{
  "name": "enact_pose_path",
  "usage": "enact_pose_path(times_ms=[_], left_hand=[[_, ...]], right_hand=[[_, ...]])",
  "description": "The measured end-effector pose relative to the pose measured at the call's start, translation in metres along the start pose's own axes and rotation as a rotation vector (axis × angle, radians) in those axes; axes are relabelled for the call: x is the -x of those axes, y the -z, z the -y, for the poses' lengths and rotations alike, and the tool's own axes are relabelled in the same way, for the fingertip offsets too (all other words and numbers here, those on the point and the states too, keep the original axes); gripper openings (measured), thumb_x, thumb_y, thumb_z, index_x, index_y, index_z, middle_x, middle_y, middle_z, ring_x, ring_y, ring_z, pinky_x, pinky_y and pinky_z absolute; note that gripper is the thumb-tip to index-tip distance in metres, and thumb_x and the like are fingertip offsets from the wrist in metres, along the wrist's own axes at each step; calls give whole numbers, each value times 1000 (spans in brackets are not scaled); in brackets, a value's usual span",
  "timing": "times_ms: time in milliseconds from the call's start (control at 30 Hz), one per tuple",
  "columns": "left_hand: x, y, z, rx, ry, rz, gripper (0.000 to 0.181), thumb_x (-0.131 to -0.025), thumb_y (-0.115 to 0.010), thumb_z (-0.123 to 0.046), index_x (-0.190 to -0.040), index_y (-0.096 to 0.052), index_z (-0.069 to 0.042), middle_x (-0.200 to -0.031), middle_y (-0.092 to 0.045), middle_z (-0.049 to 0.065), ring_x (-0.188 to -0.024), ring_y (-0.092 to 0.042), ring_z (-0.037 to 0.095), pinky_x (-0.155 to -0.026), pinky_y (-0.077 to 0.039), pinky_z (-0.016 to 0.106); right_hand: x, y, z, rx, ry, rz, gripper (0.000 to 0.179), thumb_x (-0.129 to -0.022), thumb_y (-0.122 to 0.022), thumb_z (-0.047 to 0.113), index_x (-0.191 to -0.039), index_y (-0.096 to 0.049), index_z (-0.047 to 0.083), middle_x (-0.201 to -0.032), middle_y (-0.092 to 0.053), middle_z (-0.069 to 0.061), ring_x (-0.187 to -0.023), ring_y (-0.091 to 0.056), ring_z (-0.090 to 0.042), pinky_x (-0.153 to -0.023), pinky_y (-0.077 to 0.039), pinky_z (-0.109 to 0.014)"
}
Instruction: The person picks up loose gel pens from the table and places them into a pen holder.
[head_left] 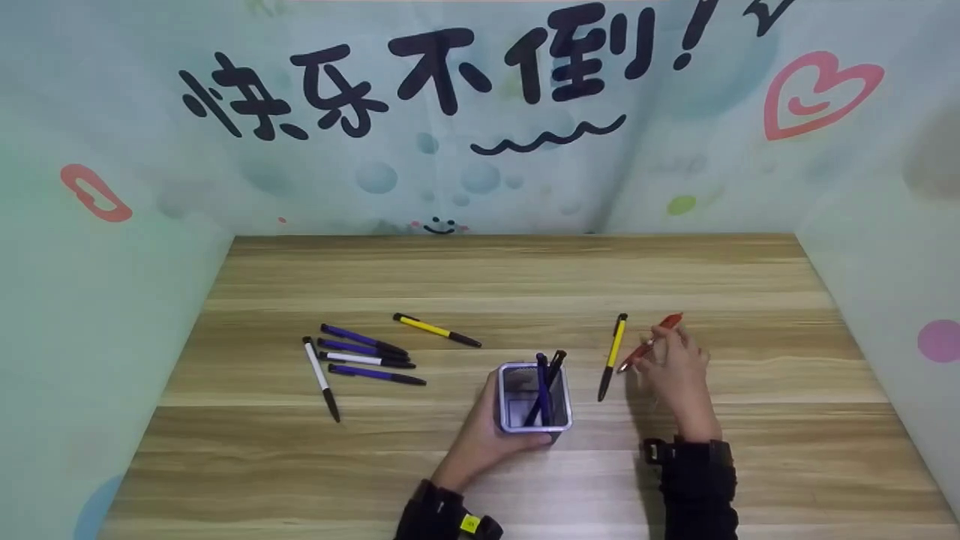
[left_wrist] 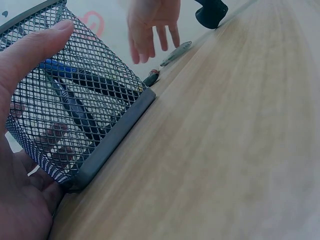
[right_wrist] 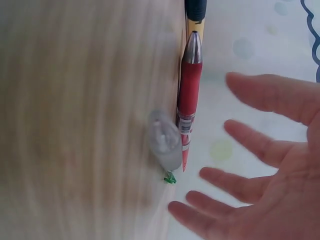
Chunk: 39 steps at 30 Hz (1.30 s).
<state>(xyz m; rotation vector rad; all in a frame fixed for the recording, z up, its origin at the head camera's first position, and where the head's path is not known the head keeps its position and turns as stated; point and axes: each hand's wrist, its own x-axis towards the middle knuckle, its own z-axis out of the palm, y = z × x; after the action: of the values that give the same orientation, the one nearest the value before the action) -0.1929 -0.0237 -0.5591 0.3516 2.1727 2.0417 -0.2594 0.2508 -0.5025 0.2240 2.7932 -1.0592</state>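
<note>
The square wire-mesh cup [head_left: 535,397] is gripped by the left hand [head_left: 480,439] near the table's [head_left: 750,465] front. The right hand [head_left: 675,375] is spread open over one smooth red pen [head_left: 649,343]. Two yellow pens and five more are laid farther off.

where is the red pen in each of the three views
Head: the red pen lies right of centre on the table, at the right hand's fingertips.
Left wrist: far off at top centre, a small dark-red tip below the right hand.
Right wrist: centre, upright in the picture, left of the open fingers.
Shared landmark: the yellow pen beside it.
</note>
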Motion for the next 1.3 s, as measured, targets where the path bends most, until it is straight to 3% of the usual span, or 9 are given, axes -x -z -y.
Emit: enact_pose_path(times_ms=[267, 433, 633, 767, 867, 1000, 1133, 1300], left_hand=[[0, 0, 1, -1, 6, 2, 95, -60, -87, -24, -138, -33, -35, -132, -50, -5, -120, -49, 17, -106, -37, 43], [0, 0, 1, 3, -6, 5, 95, -61, -87, -23, -138, -32, -34, -132, -50, -4, -119, -50, 17, -106, -37, 43], [0, -1, 1, 22, -20, 8, 94, -61, -86, -22, -137, -33, -34, -132, -50, -4, -120, -50, 18, -106, -37, 42], [0, -1, 1, 33, -21, 10, 93, -61, -86, -21, -137, -34, -35, -132, -50, -5, -120, -50, 18, -106, -37, 42], [-1, 0, 1, 43, -29, 13, 92, -61, -86, -21, -136, -34, -35, -131, -51, -5, -119, -50, 18, -106, -37, 42], [-1, -1, 2, 38, -25, 9, 93, -61, -86, -21, -136, -34, -35, -132, -50, -6, -120, -49, 17, -107, -36, 42], [-1, -1, 2, 22, -24, 6, 93, -61, -86, -22, -138, -33, -33, -134, -49, -4, -122, -48, 19, -108, -34, 45], [0, -1, 1, 13, -14, 4, 94, -61, -86, -24, -138, -33, -32, -134, -49, -3, -122, -48, 19, -108, -34, 45]], right_hand=[[3, -1, -2, 75, -44, 70, 65, -82, -55, 2, -141, -29, -2, -147, -6, -36, -125, -15, -56, -96, -30, -66], [4, -1, -4, 61, -50, 75, 74, -73, -49, -9, -142, -24, -3, -145, -1, -38, -123, -14, -55, -93, -35, -62], [2, 0, -6, 34, -100, 112, 78, -74, -48, -12, -145, -16, -2, -141, 5, -45, -126, -9, -62, -93, -37, -63], [1, 0, -5, 3, -122, 112, 82, -74, -48, -13, -146, -8, -5, -138, 1, -46, -123, -18, -63, -91, -41, -59], [3, 1, -4, -10, -119, 109, 86, -73, -49, -13, -145, -3, -7, -137, -1, -46, -111, -35, -55, -77, -48, -46], [5, 2, -3, -40, -125, 116, 88, -74, -50, -11, -147, 1, -3, -137, -1, -45, -88, -46, -38, -59, -45, -28], [6, 2, -4, -49, -128, 122, 87, -77, -49, -7, -147, 3, -1, -135, -9, -43, -80, -46, -32, -56, -44, -26], [6, 2, -5, -35, -116, 125, 87, -79, -51, -1, -147, 2, 0, -133, -16, -42, -91, -45, -39, -65, -46, -33]])
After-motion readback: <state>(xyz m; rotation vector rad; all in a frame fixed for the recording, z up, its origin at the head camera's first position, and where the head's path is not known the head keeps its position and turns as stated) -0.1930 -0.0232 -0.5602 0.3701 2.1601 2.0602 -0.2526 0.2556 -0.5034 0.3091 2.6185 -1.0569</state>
